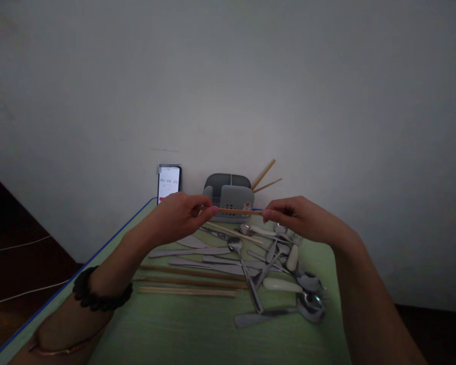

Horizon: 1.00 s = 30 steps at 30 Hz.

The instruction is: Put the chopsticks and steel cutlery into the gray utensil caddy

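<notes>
Between my two hands a wooden chopstick point(240, 211) is held level, in front of a grey cutlery holder point(237, 195). My left hand point(180, 215) pinches its left end, and my right hand point(302, 215) pinches the right end. Whether it is one chopstick or a pair I cannot tell. Below the hands lie several table knives point(190, 251), a spoon point(245, 268) and a large spoon point(309, 306). Brown chopsticks point(197, 283) and a paler pair of chopsticks point(186, 291) lie side by side at the front left of the cutlery.
A phone point(169, 182) showing a timer stands against the pale wall point(228, 91), left of the holder. More chopsticks point(264, 173) lean out behind the holder's right side. The green table point(167, 334) has a blue edge, and white cables point(26, 295) run past its left side.
</notes>
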Each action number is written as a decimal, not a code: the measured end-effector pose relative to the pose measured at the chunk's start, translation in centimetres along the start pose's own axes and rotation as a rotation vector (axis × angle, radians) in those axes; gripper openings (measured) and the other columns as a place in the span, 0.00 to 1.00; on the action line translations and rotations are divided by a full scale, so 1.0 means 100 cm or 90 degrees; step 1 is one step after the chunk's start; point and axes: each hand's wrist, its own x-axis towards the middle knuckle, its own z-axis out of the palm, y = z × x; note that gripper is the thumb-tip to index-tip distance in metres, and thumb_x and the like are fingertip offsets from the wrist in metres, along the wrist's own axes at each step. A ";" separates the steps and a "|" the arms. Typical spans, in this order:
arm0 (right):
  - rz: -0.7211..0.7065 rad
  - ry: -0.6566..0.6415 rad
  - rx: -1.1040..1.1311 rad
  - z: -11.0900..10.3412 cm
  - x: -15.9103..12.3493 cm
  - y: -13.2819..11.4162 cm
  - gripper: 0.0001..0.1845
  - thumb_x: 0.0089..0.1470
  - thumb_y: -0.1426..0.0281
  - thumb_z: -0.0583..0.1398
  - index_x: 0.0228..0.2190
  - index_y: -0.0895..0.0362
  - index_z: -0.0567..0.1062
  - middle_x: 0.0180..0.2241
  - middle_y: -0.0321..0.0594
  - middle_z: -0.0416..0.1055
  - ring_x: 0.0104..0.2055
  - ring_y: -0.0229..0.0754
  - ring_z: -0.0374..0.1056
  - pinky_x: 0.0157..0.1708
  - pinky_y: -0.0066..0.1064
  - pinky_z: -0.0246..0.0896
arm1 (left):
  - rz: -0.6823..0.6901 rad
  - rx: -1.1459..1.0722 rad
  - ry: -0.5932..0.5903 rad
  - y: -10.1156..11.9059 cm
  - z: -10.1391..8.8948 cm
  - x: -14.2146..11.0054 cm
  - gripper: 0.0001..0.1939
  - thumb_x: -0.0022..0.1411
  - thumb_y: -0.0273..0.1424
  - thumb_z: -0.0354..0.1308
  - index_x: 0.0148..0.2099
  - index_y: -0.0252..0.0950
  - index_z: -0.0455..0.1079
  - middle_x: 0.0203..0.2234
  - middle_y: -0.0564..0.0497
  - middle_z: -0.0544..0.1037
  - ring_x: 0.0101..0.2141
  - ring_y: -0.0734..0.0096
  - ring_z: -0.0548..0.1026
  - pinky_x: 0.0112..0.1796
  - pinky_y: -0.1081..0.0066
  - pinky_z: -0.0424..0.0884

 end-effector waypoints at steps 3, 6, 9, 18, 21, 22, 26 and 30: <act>-0.004 0.000 -0.006 -0.001 -0.001 0.001 0.24 0.56 0.53 0.50 0.29 0.58 0.75 0.18 0.32 0.59 0.21 0.32 0.52 0.21 0.25 0.44 | -0.006 -0.011 0.001 -0.001 0.000 0.000 0.20 0.62 0.45 0.47 0.33 0.35 0.73 0.15 0.56 0.66 0.18 0.78 0.62 0.22 0.76 0.52; 0.005 0.016 -0.040 -0.002 -0.001 0.000 0.24 0.56 0.52 0.51 0.29 0.58 0.76 0.18 0.32 0.61 0.21 0.33 0.54 0.22 0.26 0.44 | -0.001 -0.019 -0.015 0.000 0.001 0.001 0.20 0.63 0.44 0.47 0.34 0.35 0.73 0.15 0.56 0.67 0.18 0.78 0.62 0.22 0.77 0.53; 0.011 0.032 -0.078 0.001 0.002 -0.005 0.23 0.56 0.53 0.52 0.29 0.57 0.76 0.19 0.34 0.65 0.21 0.33 0.55 0.22 0.26 0.45 | 0.019 -0.022 -0.030 0.005 0.004 0.001 0.20 0.64 0.43 0.46 0.36 0.35 0.73 0.17 0.55 0.70 0.18 0.76 0.64 0.23 0.76 0.54; -0.043 0.000 -0.075 0.016 0.010 -0.010 0.20 0.57 0.56 0.52 0.31 0.57 0.76 0.21 0.34 0.67 0.22 0.33 0.57 0.23 0.25 0.46 | 0.101 -0.105 -0.083 0.017 0.012 0.001 0.16 0.66 0.35 0.44 0.43 0.37 0.72 0.28 0.52 0.76 0.25 0.75 0.70 0.27 0.77 0.61; -0.052 0.029 -0.094 0.013 0.010 -0.006 0.21 0.58 0.57 0.51 0.30 0.57 0.76 0.21 0.35 0.68 0.22 0.33 0.58 0.24 0.25 0.47 | 0.097 -0.108 -0.040 0.010 0.011 0.003 0.16 0.66 0.35 0.45 0.47 0.37 0.72 0.28 0.52 0.77 0.26 0.75 0.71 0.30 0.76 0.64; -0.054 0.045 -0.100 0.012 0.010 -0.005 0.20 0.58 0.58 0.51 0.30 0.57 0.77 0.22 0.36 0.70 0.23 0.34 0.59 0.25 0.26 0.48 | 0.089 -0.102 -0.022 0.007 0.010 0.003 0.16 0.65 0.35 0.46 0.47 0.37 0.72 0.28 0.52 0.77 0.26 0.75 0.72 0.30 0.76 0.65; -0.064 0.104 -0.093 0.005 0.008 -0.004 0.16 0.57 0.62 0.53 0.32 0.57 0.78 0.29 0.40 0.75 0.29 0.37 0.66 0.31 0.26 0.54 | 0.044 -0.092 0.038 -0.002 0.004 0.004 0.16 0.63 0.36 0.49 0.45 0.38 0.74 0.27 0.53 0.79 0.26 0.74 0.73 0.31 0.76 0.67; -0.085 0.128 -0.062 0.006 0.006 -0.009 0.13 0.55 0.66 0.55 0.37 0.56 0.77 0.33 0.40 0.76 0.32 0.37 0.68 0.32 0.26 0.56 | 0.044 -0.089 0.064 -0.003 0.002 0.004 0.14 0.61 0.37 0.53 0.41 0.37 0.76 0.25 0.53 0.80 0.23 0.75 0.73 0.28 0.77 0.67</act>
